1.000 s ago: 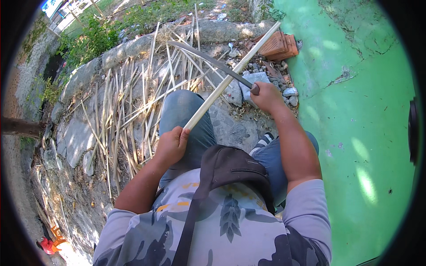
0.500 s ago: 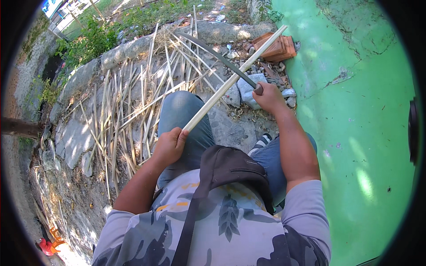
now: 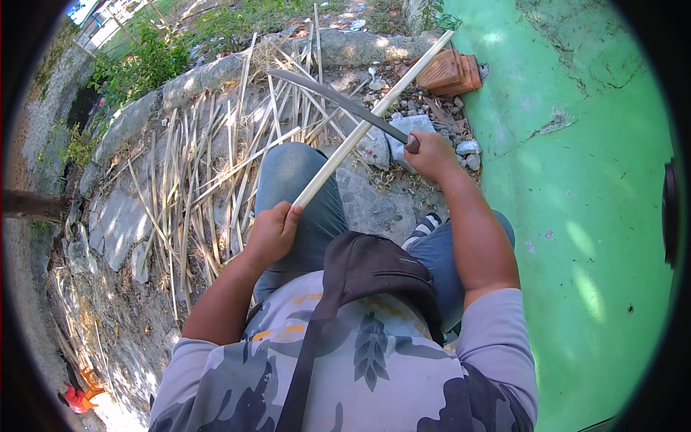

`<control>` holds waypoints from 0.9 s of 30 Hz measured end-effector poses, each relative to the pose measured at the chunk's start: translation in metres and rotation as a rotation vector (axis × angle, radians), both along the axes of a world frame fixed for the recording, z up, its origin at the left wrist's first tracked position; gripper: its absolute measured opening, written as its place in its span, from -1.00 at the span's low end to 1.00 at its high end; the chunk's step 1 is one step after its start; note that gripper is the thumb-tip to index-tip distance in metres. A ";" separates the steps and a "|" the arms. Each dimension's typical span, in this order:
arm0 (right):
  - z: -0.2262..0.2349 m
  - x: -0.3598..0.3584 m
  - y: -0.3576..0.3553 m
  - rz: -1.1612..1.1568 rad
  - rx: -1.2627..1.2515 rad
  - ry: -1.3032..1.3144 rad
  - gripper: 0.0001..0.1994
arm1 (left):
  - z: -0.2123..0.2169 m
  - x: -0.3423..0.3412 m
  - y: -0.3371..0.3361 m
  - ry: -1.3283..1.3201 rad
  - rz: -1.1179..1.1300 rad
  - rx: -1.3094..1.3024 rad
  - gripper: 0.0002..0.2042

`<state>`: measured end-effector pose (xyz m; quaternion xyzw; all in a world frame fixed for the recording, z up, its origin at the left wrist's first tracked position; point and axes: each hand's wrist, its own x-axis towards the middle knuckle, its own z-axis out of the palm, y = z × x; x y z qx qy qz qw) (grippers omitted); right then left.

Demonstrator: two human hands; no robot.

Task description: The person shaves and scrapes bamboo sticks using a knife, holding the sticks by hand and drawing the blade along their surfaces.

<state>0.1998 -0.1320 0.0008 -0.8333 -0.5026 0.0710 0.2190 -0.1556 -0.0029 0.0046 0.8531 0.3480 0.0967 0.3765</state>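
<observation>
My left hand (image 3: pixel 274 232) grips the near end of a long, pale strip of wood or bamboo (image 3: pixel 348 149), over my left knee. From there the strip slants away to the right, its far end above the bricks. In my right hand (image 3: pixel 432 156) is the dark handle of a machete (image 3: pixel 345 104). Its long blade points left and away, crossing the strip around the strip's middle. Whether the edge touches the strip, I cannot tell. Both hands are closed.
Many loose pale strips (image 3: pixel 188 194) lie on the stone ground ahead and left. Terracotta bricks (image 3: pixel 450 73), rubble and a pale stone block (image 3: pixel 410 137) are beyond my right hand. A green painted floor (image 3: pixel 576 216) spreads at right; a low stone kerb (image 3: pixel 353 47) runs across the far side.
The machete has swung slightly, its tip now further left and nearer me. My right hand has shifted a little left. The strip's far end has moved slightly left and away.
</observation>
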 end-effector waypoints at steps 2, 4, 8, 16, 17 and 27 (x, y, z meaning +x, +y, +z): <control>0.003 -0.016 0.001 0.058 0.023 0.011 -0.82 | 0.000 -0.005 -0.002 0.005 -0.008 -0.007 -0.55; 0.011 -0.032 0.007 0.175 0.013 -0.040 -0.81 | 0.002 -0.003 -0.001 -0.015 0.008 -0.010 -0.55; 0.006 -0.006 -0.001 0.093 -0.054 -0.067 -0.82 | 0.002 -0.003 -0.003 -0.044 0.002 0.012 -0.56; 0.007 -0.008 -0.002 -0.016 0.003 -0.050 -0.82 | 0.005 -0.001 0.000 0.022 -0.049 -0.019 -0.55; 0.008 -0.011 -0.002 -0.018 0.001 -0.048 -0.82 | 0.005 -0.001 0.001 0.024 -0.050 -0.021 -0.55; 0.009 -0.017 -0.001 0.089 -0.067 -0.139 -0.79 | 0.007 0.001 0.003 0.062 -0.050 -0.043 -0.55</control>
